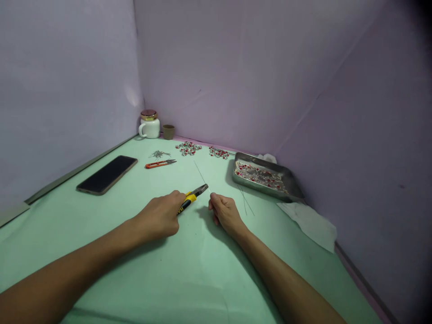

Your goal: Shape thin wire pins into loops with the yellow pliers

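My left hand (pixel 164 213) is wrapped round the handles of yellow and black pliers (pixel 191 197), whose jaws point up and to the right. Close to the jaw tips, my right hand (pixel 224 211) pinches a thin wire (pixel 200 171). The wire runs up and to the left past the jaws; whether they grip it is too small to tell. More thin wires (pixel 244 201) lie on the green cloth (pixel 192 279), just right of my right hand. Orange thread snips (pixel 160 164) rest beyond my left hand.
A phone (pixel 107 174) lies at the left. Behind are a white mug (pixel 150 128), a small brown pot (pixel 168 132), a wire pile (pixel 159 154) and two red-and-clear bead clusters (pixel 188 148) (pixel 218 153). At right, a metal tray (pixel 263 191) holds beads, near white tissue (pixel 310 222).
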Motion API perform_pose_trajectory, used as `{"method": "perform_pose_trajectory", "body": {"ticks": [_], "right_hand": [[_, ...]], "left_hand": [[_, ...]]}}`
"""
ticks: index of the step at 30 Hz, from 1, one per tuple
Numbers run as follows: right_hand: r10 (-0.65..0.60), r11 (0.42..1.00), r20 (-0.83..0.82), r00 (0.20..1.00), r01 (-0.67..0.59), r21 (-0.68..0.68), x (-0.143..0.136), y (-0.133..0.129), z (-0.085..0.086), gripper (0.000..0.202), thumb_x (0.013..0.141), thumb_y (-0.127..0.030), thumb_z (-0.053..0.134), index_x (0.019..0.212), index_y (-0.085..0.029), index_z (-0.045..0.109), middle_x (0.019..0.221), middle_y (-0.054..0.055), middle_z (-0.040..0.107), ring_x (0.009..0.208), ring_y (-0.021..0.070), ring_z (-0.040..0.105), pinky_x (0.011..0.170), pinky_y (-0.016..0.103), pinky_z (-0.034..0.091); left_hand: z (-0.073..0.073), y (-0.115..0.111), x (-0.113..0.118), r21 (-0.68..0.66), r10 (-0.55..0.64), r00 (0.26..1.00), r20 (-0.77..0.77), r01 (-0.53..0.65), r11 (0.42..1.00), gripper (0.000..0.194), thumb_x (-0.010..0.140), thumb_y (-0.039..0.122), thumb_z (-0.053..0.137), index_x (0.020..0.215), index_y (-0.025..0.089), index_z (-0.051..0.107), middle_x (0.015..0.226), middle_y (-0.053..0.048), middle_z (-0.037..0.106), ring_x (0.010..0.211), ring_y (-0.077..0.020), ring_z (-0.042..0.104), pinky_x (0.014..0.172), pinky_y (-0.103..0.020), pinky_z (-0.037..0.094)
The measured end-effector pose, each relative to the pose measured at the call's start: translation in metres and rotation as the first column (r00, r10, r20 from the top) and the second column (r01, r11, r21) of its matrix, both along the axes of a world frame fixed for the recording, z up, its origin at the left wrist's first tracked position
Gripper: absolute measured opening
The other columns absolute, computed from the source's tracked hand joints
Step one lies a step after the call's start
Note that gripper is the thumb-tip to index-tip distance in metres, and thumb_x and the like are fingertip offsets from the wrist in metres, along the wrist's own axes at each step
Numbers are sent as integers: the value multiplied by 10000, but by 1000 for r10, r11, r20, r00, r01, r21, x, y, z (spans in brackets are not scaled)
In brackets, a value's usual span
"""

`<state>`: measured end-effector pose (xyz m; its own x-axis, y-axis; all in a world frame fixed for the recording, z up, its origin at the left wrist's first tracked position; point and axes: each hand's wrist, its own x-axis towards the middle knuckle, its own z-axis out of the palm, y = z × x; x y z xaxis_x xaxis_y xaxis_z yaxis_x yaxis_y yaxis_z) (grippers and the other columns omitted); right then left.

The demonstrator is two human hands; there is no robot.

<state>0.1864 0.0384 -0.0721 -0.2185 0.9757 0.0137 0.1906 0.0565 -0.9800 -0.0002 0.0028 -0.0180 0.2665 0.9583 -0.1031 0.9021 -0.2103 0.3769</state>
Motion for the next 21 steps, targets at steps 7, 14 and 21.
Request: {"method": "perform_pose_trajectory", "body": {"ticks": [7,14,21], "right_hand": [[28,1000,-87,996,-27,14,3,2,-5,420,802,-500,418,557,-165,481,359,-81,319,283,57,337,316,171,252],[56,977,-498,866,-151,-153,6,8,-2,469,800,-556,398,755,-136,600,448,-28,492,361,99,456,450,253,452],[76,847,-798,597,-462,-264,19,16,8,677,825,-612,182,1026,-95,571,1208,171,513,1087,256,502,939,431,360]], "left_hand": [[13,-2,-1,-268,-4,888,459,143,953,210,529,75,441,708,183,458,648,11,515,591,-144,498,511,-243,377],[17,4,-6,-396,114,753,648,204,895,202,517,90,474,705,165,473,627,20,517,526,-116,473,465,-234,389],[14,15,-15,-358,145,809,569,85,930,159,526,114,494,666,167,442,627,17,508,536,-119,470,461,-233,390]]}}
